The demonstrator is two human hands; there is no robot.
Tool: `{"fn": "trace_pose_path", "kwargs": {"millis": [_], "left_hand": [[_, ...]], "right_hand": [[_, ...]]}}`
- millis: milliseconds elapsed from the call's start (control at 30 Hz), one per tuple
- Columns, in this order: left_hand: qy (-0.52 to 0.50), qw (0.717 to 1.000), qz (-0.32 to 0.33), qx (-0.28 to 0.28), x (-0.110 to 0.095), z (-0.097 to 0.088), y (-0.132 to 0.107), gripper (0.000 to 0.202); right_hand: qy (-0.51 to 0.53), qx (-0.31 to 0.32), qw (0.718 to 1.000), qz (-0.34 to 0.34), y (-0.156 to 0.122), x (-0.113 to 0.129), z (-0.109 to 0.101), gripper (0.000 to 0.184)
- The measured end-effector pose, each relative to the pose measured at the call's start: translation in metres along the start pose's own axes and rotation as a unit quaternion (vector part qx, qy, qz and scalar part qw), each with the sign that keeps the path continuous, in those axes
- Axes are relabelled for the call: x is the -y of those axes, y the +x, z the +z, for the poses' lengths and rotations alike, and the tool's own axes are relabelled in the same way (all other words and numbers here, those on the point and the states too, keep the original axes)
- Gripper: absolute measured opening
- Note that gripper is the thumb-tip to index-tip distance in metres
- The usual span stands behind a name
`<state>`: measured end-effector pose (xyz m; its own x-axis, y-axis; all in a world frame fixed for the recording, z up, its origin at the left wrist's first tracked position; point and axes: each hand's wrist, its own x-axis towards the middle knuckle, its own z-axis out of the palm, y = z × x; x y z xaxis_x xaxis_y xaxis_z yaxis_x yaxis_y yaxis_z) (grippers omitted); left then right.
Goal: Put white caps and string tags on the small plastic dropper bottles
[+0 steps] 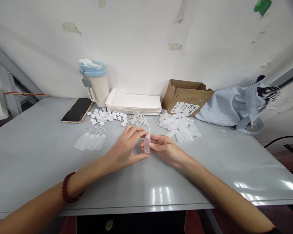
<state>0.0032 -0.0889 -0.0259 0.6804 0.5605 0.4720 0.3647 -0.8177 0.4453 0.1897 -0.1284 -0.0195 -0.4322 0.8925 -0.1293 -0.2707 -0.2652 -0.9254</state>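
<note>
A small translucent plastic dropper bottle (146,147) stands upright between my hands over the middle of the table, a thin white tube rising from its white cap (147,136). My right hand (164,148) pinches the bottle's body between thumb and fingers. My left hand (127,146) spans the bottle, fingertips at the cap and thumb under its base. To the left lie several similar bottles with bent tubes (91,141) in a row. Behind my hands are a pile of white caps (104,116), a heap of thin white tubes (138,119) and a pile of uncapped bottles (182,126).
Along the wall stand a blue-lidded tumbler (97,86), a stack of white paper or cloth sheets (134,102) and an open cardboard box (185,97). A phone (77,110) lies at left. A light blue fabric bag (224,105) rests at the right back.
</note>
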Motion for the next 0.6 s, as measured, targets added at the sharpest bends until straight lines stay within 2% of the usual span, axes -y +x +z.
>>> {"fn": "trace_pose_path", "kwargs": {"millis": [167, 367, 600], "left_hand": [[0.032, 0.999, 0.014, 0.010, -0.002, -0.008, -0.001, 0.034], [0.103, 0.989, -0.006, 0.103, 0.015, -0.040, -0.008, 0.041], [0.128, 0.973, -0.093, 0.166, 0.038, -0.072, -0.023, 0.036]], "right_hand": [[-0.035, 0.020, 0.999, 0.009, 0.000, -0.002, 0.000, 0.030], [-0.149, -0.060, 0.987, 0.030, 0.000, -0.003, 0.001, 0.037], [-0.181, -0.103, 0.977, 0.038, -0.001, 0.000, 0.005, 0.037]]}}
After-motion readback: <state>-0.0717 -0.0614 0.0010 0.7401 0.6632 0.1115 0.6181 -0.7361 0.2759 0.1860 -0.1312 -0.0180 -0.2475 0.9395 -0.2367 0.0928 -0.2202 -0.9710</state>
